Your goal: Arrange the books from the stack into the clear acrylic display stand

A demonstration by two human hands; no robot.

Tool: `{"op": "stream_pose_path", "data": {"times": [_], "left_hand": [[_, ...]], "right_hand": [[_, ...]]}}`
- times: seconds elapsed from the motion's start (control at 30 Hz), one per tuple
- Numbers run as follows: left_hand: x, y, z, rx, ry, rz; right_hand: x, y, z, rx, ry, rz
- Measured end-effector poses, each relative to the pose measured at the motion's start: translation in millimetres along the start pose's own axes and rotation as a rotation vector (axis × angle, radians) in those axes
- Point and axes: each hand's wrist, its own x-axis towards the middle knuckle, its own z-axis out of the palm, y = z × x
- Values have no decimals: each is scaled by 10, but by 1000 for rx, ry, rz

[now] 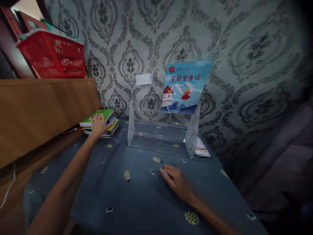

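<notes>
At the left, my left hand (98, 125) reaches out to a stack of books. Its fingers are spread on the green book (105, 114) on top, and the thumb points right along the stack's side. Under that lie several more books (112, 130) with yellow, white and dark edges. My right hand (177, 182) rests on the cloth with curled fingers and nothing visible in it. Beyond it stands a clear acrylic rack (160, 142). A blue picture book (187, 86) with red title characters leans upright at the rack's right end.
A dark blue patterned cloth (137, 195) covers the table. On the left, a red basket (56, 57) sits on a wooden cabinet (49, 111). Patterned wallpaper (129, 62) rises behind, with a white label (143, 79) in front. A blurred white item (201, 150) lies right of the rack.
</notes>
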Motion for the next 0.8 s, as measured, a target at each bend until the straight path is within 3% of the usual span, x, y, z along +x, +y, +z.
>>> {"op": "stream_pose_path", "data": {"times": [0.13, 0.3, 0.8], "left_hand": [[57, -310, 0, 29, -163, -37], [77, -449, -8, 41, -221, 38], [-49, -598, 14, 56, -150, 146]], "right_hand": [[-65, 95, 74, 35, -58, 96], [-65, 171, 88, 44, -89, 139], [-61, 126, 87, 26, -96, 177]]}}
